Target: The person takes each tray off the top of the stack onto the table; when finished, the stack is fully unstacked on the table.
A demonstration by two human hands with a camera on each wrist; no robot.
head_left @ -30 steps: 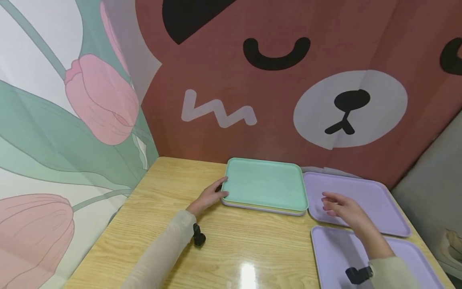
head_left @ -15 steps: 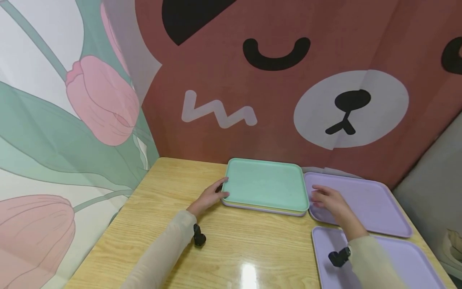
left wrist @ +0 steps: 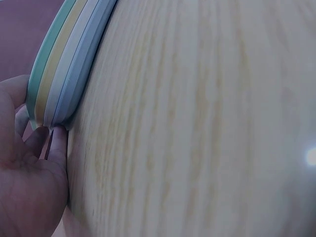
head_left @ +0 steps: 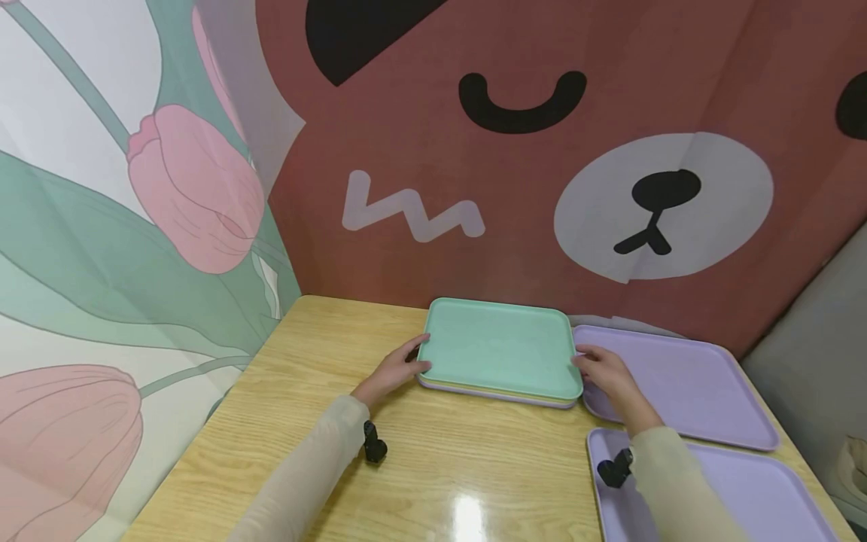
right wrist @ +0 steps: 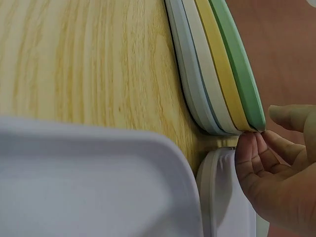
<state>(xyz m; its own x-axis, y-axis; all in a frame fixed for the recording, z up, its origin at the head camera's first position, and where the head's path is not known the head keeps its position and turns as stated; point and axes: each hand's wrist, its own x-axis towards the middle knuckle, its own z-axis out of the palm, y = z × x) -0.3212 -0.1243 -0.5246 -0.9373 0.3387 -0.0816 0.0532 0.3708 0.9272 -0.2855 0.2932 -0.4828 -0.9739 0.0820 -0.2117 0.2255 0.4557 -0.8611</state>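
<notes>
A mint-green tray tops a stack of trays at the back of the table in the head view. Below it the right wrist view shows the edges of a yellow tray and paler trays. My left hand holds the stack's left end, thumb at the green rim and fingers low against the lower edges. At the right end, my right hand touches the tray edges with its fingertips. Its thumb stands a little apart from the green tray in the right wrist view.
Two groups of purple trays lie on the right: a back purple tray beside the stack and a front purple tray under my right forearm. The wooden table meets a wall with a printed bear behind.
My right hand has moved left from over the back purple tray to the stack's right edge. The left hand and the stack stay in place.
</notes>
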